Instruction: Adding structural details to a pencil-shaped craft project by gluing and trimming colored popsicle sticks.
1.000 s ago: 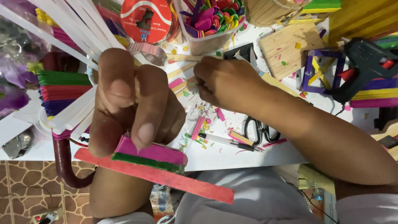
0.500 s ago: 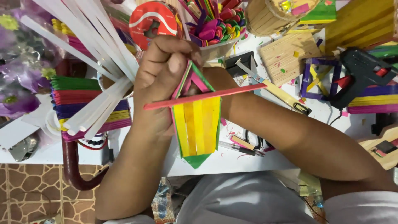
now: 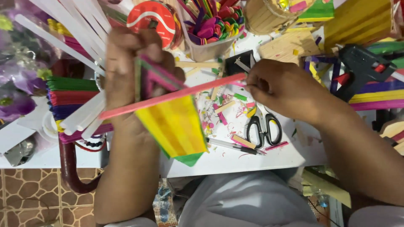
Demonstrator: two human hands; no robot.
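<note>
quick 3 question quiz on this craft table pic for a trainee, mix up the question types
1. True or false: the scissors lie on the white table, in neither hand.
2. Which hand pinches the far end of the long pink stick? A) left hand B) right hand
3. Fill in: the panel of sticks held up by the left hand is mainly ____ in colour.

Key: 1 true; 2 B; 3 yellow
</note>
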